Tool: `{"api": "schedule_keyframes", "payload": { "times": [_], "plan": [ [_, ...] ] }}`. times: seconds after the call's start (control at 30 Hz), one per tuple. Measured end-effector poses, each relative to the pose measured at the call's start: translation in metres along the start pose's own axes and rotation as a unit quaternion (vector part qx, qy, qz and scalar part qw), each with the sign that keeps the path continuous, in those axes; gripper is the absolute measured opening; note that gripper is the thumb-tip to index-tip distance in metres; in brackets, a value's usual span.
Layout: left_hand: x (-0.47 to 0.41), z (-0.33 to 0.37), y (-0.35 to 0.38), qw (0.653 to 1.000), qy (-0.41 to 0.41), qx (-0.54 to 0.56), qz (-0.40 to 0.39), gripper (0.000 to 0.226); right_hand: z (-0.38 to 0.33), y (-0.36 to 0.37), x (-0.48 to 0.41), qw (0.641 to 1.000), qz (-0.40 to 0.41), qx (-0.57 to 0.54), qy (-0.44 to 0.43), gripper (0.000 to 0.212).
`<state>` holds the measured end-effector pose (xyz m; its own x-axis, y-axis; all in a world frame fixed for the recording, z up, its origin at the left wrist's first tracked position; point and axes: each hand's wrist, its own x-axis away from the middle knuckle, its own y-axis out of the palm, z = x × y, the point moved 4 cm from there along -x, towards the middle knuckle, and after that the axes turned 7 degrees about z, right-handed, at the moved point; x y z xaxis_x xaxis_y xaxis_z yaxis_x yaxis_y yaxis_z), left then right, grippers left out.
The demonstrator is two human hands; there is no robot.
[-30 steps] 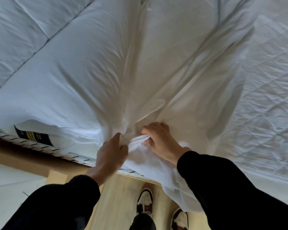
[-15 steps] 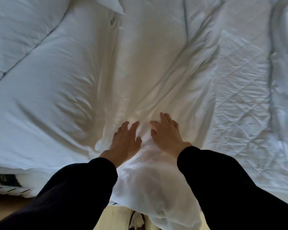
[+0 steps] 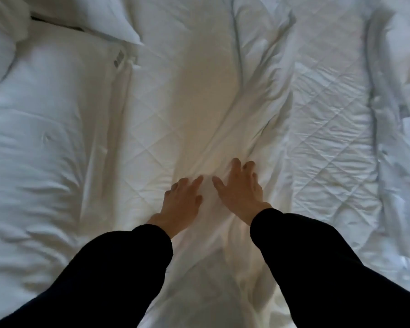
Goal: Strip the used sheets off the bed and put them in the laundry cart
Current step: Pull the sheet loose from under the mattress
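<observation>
View: head camera, looking down on both hands
Writing: small grey tag [image 3: 118, 59] at the edge of the duvet [image 3: 38, 150], just below the corner of the pillow [image 3: 88, 18]; its marks are too blurred to read
Blur: whole frame soft; fingertips and cloth folds smeared
Cut off: duvet runs off the left edge; pillow cut by the top edge; rumpled bedding [image 3: 398, 119] cut by the right edge; black left sleeve [image 3: 109, 275] and right sleeve [image 3: 317, 263] leave at the bottom edge
Hidden: both palms face down, undersides out of sight; near end of the sheet [image 3: 211, 110] passes between the sleeves and is partly covered by them
Left hand [image 3: 182, 202]: fingers apart and nearly straight, lying flat on the sheet
Right hand [image 3: 242, 190]: just beside the left hand, thumbs near each other but apart; fingers spread, tips bent a little, pressing on the sheet's folds; whether cloth is caught under the tips, cannot tell
Sheet: white, loose, gathered into a long wrinkled band down the middle, lying on the quilted pad [image 3: 329, 138], between duvet and rumpled bedding
Pad: diamond stitching bare on both sides of the band, wider on the right
</observation>
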<state>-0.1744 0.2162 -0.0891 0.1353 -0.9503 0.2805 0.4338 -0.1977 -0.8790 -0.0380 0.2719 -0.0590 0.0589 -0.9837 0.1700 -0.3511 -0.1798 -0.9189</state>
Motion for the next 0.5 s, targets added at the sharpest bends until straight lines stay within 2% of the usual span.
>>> {"api": "schedule_keyframes", "payload": {
  "times": [0.1,0.2,0.27,0.37,0.5],
  "plan": [
    [-0.040,0.018,-0.005,1.000,0.006,0.018,0.018,0.063,0.012,-0.008,-0.039,0.999,0.010,-0.024,0.048,0.079],
    [-0.070,0.036,-0.006,1.000,0.008,0.000,0.006,0.074,0.023,-0.015,-0.068,0.995,0.002,-0.040,0.087,0.084],
    [-0.089,0.043,-0.007,1.000,-0.008,0.007,0.020,0.061,0.029,-0.015,-0.082,0.992,-0.020,-0.058,0.108,0.082],
    [-0.104,0.049,-0.012,0.998,-0.019,0.037,0.057,0.024,0.033,-0.012,-0.089,0.989,-0.033,-0.091,0.111,0.062],
    [-0.102,0.056,-0.024,0.989,0.000,0.128,0.069,0.017,0.040,-0.022,-0.087,0.974,0.040,-0.153,0.159,0.036]
  ]
}}
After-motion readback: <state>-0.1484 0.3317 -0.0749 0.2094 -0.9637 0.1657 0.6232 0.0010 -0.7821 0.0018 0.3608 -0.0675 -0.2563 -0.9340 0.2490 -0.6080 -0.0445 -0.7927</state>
